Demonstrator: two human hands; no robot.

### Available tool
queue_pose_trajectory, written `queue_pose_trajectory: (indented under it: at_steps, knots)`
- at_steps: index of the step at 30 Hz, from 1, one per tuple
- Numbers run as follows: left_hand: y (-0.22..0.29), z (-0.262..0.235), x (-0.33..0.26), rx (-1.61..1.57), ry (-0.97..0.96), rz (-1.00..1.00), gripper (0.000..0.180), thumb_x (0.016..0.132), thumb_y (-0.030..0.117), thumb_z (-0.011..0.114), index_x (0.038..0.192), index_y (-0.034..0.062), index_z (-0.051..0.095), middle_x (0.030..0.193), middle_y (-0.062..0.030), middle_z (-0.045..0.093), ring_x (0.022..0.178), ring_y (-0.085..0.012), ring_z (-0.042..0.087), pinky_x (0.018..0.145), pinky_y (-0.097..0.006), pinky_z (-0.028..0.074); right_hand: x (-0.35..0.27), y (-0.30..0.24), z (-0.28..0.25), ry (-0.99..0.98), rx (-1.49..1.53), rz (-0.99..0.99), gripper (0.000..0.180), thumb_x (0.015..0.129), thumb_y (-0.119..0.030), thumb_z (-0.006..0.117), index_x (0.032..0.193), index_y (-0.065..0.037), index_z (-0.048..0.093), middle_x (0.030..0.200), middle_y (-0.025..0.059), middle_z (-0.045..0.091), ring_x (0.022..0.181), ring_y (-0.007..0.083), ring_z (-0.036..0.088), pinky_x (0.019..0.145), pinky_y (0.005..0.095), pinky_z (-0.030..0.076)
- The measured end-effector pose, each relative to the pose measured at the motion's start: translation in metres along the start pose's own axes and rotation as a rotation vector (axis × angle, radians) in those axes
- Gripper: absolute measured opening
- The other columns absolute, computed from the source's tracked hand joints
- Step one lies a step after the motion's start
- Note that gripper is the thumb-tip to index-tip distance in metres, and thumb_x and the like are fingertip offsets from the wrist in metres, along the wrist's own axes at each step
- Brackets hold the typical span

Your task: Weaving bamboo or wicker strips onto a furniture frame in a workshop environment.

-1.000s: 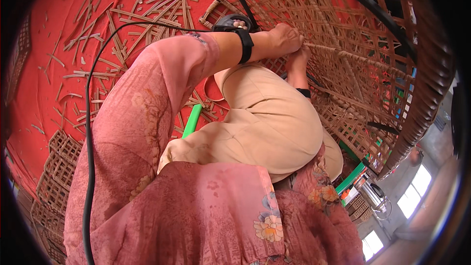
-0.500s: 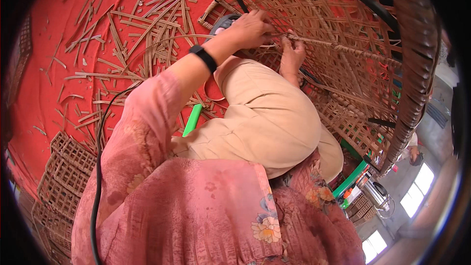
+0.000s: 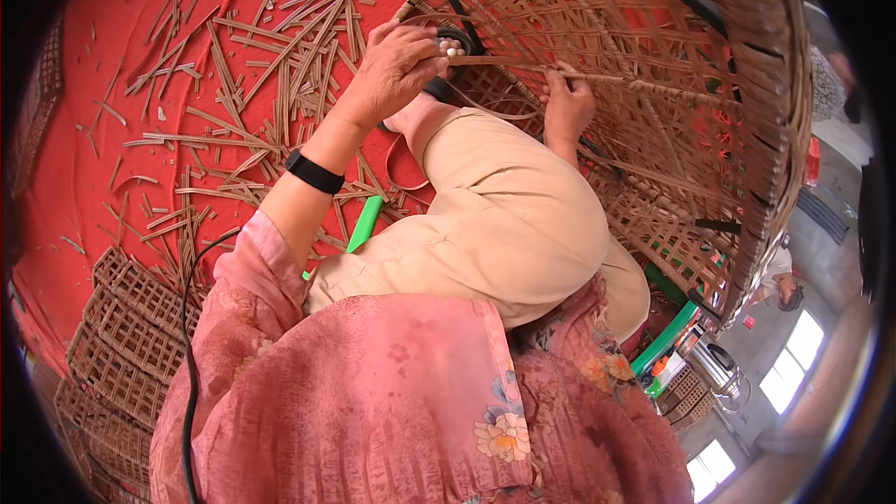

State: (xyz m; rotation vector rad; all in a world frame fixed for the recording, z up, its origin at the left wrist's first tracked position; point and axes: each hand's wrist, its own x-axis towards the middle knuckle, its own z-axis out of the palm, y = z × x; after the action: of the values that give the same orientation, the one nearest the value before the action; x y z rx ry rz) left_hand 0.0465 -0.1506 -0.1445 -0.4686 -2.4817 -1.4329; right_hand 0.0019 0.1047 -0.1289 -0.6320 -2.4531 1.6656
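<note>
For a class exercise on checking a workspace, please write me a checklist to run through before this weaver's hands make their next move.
1. Left hand has the flat brown strip at its fingers: ok.
2. Right hand is at the wrapped rod of the woven basket: ok. Whether its fingers are closed firmly: cannot tell.
3. Black cable is apart from both hands: ok; it runs along the left sleeve.
4. Black wristband is around the left wrist: ok.
5. Red floor covering is free of scraps: not ok; many cut strips lie scattered.
</note>
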Motion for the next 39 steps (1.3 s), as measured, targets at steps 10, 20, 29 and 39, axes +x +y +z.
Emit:
queue_pose_trajectory:
  at_steps: [10,20,29,39]
  knots:
    - [0.01,-0.032,-0.006,-0.099,-0.107,-0.235,0.019,0.085,0.021,0.058,0.09,0.0031,0.062,0.069,-0.0164,0.057,0.062,-0.0324,0.056,0.057,-0.036,0.043,-0.013,-0.053,-0.025,0.039,-0.11,-0.088,0.023,0.081,-0.022,0.069,0.089,0.0,0.068,0.063,0.004,0.06,0.05,0.0068,0.051,0.044,0.0219,0.042]
    - [0.039,-0.064,-0.014,-0.014,-0.116,-0.225,0.014,0.084,0.017,0.057,0.086,0.0026,0.06,0.066,-0.0143,0.055,0.058,-0.0313,0.054,0.053,-0.036,0.042,-0.005,-0.033,-0.03,-0.159,-0.167,-0.131,0.023,0.077,-0.012,0.068,0.097,-0.001,0.066,0.074,0.0009,0.061,0.059,0.0063,0.053,0.051,0.0209,0.043]
    - [0.06,-0.072,-0.02,0.045,-0.091,-0.191,0.014,0.084,0.017,0.058,0.084,0.0025,0.059,0.066,-0.0159,0.052,0.059,-0.0329,0.053,0.053,-0.037,0.041,0.0,0.016,-0.013,-0.123,-0.087,-0.167,0.018,0.078,-0.007,0.065,0.096,-0.003,0.067,0.073,0.0032,0.063,0.063,0.0089,0.056,0.057,0.0257,0.047]
    - [0.03,-0.092,-0.012,0.283,-0.086,-0.139,0.014,0.084,0.019,0.06,0.088,0.0053,0.062,0.072,-0.0129,0.061,0.067,-0.032,0.059,0.056,-0.036,0.045,0.021,-0.013,-0.027,-0.434,0.042,-0.087,0.022,0.081,-0.008,0.063,0.102,-0.003,0.065,0.085,0.0005,0.063,0.075,0.0092,0.059,0.064,0.0254,0.053]
